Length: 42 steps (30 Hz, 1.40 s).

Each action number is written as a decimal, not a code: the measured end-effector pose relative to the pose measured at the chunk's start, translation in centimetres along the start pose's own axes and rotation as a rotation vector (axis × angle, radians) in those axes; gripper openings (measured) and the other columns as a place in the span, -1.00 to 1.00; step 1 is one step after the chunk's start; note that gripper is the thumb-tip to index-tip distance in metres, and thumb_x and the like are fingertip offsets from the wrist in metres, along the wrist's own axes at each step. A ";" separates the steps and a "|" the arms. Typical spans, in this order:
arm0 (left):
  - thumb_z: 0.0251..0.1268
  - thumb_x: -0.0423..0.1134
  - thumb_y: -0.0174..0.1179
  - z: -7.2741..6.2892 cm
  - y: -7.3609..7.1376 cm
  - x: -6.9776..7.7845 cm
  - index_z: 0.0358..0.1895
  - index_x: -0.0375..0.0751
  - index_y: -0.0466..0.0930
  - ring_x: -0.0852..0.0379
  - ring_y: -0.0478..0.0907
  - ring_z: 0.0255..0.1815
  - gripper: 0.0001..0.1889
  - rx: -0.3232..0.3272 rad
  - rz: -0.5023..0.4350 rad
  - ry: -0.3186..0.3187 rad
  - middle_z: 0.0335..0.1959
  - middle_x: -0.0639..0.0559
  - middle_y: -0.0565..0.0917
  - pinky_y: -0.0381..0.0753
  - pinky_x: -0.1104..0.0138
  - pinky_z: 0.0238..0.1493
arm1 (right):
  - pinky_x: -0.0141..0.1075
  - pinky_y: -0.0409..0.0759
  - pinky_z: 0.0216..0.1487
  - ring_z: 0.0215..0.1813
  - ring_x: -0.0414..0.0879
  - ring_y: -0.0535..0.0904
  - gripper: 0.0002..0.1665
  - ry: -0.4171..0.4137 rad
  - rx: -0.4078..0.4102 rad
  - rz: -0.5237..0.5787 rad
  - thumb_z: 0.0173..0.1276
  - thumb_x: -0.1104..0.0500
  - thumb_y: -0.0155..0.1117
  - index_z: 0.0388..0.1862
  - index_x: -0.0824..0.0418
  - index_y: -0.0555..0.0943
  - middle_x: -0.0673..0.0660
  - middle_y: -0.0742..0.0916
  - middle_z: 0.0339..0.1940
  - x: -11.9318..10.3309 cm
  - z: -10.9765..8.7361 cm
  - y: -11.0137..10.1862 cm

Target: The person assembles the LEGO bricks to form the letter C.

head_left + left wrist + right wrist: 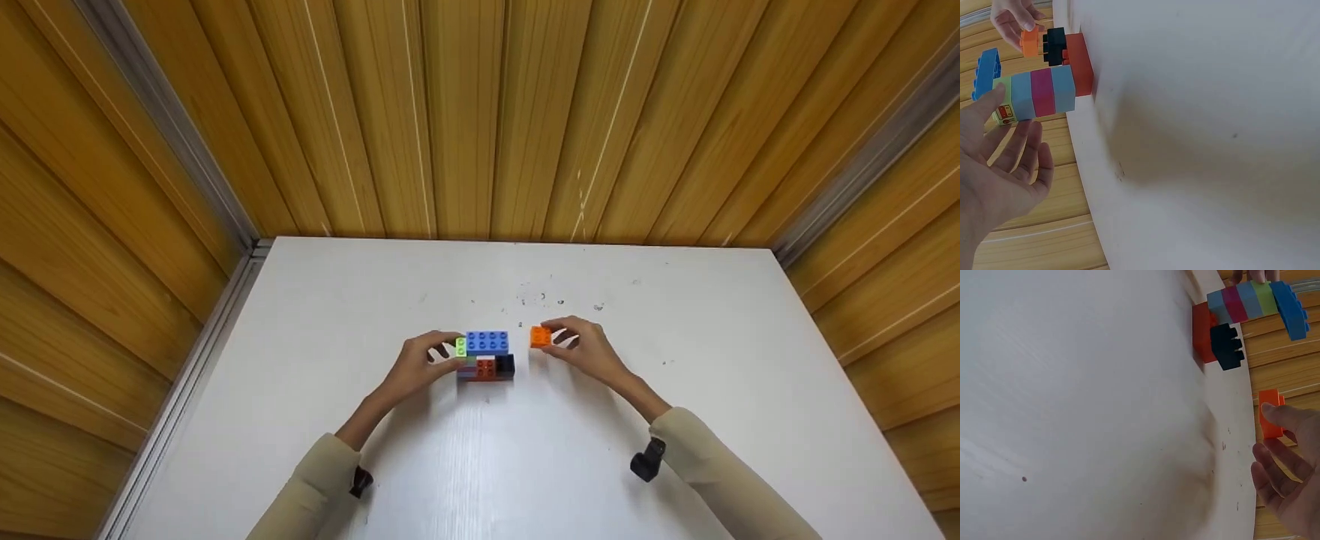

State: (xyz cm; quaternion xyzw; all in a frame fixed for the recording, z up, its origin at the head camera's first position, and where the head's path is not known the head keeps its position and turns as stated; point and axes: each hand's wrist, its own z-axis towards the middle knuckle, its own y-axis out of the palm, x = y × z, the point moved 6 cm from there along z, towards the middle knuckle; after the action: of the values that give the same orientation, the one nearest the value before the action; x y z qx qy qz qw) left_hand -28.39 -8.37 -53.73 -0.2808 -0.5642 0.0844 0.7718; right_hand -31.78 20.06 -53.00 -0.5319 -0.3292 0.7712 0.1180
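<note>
My left hand (414,367) pinches the light green brick (1004,109), which has a printed picture on its side, near the top of a brick build. Below it, a light blue brick (1022,97), a magenta brick (1043,91) and another light blue one stack down to a red base (1080,64). A longer blue brick (487,343) overhangs at the top. On the base's right end stands a black brick (1225,347). To the right of the build, my right hand (592,352) holds an orange brick (540,337) between thumb and fingers, raised above the table.
The build stands on a white table (675,315) with small dark marks around its far middle. Wood-look panels (465,120) rise behind the table and along both sides. A metal rail (180,390) runs by the left edge. Black wrist cameras (648,460) sit at the sleeves.
</note>
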 end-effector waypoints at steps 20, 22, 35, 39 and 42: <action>0.24 -0.19 0.45 0.3 0.5 1.0 0.30 -0.22 0.59 -0.12 0.60 0.05 -0.45 0.038 -0.033 0.050 0.12 -0.17 0.70 0.62 -0.03 -0.05 | -0.28 0.72 -0.15 -0.17 0.05 0.74 -0.55 -0.041 -0.053 0.082 0.27 0.18 0.52 0.12 0.31 0.69 0.22 0.75 -0.07 -3.3 -1.7 1.5; 0.24 -0.17 0.45 0.5 0.4 1.6 0.31 -0.19 0.59 -0.14 0.59 0.08 -0.44 0.044 -0.029 0.065 0.15 -0.18 0.69 0.60 -0.07 -0.02 | -0.29 0.72 -0.16 -0.17 0.05 0.74 -0.56 -0.037 -0.060 0.082 0.27 0.19 0.53 0.10 0.31 0.70 0.23 0.75 -0.07 -3.1 -1.7 1.8; 0.29 -0.16 0.41 1.2 0.1 3.7 0.13 -0.19 0.74 -0.10 0.55 0.13 -0.63 0.031 0.038 0.105 0.07 -0.15 0.72 0.54 -0.06 0.19 | -0.08 0.76 -0.11 -0.10 0.22 0.77 -0.51 -0.050 -0.125 0.125 0.30 0.18 0.50 0.16 0.35 0.67 0.32 0.77 0.04 -3.7 -0.9 4.0; 0.29 -0.18 0.41 1.7 0.5 3.8 0.11 -0.18 0.75 -0.08 0.57 0.11 -0.65 0.024 0.047 0.108 0.05 -0.13 0.74 0.56 -0.03 0.19 | -0.09 0.76 -0.13 -0.11 0.19 0.77 -0.52 -0.045 -0.116 0.115 0.29 0.19 0.50 0.15 0.34 0.68 0.30 0.78 0.02 -3.8 -1.1 3.8; 0.29 -0.18 0.41 2.1 0.8 4.1 0.11 -0.17 0.75 -0.09 0.58 0.11 -0.65 0.013 0.043 0.118 0.04 -0.12 0.75 0.56 -0.04 0.19 | -0.11 0.75 -0.15 -0.12 0.17 0.77 -0.54 -0.041 -0.107 0.105 0.28 0.19 0.51 0.13 0.34 0.69 0.29 0.79 0.01 -3.9 -1.1 3.5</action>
State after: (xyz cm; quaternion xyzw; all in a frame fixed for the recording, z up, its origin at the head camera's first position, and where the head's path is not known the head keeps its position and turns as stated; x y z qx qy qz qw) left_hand -28.74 -5.16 -50.39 -0.2923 -0.5107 0.0881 0.8037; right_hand -28.63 15.76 -52.59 -0.5381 -0.3440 0.7683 0.0420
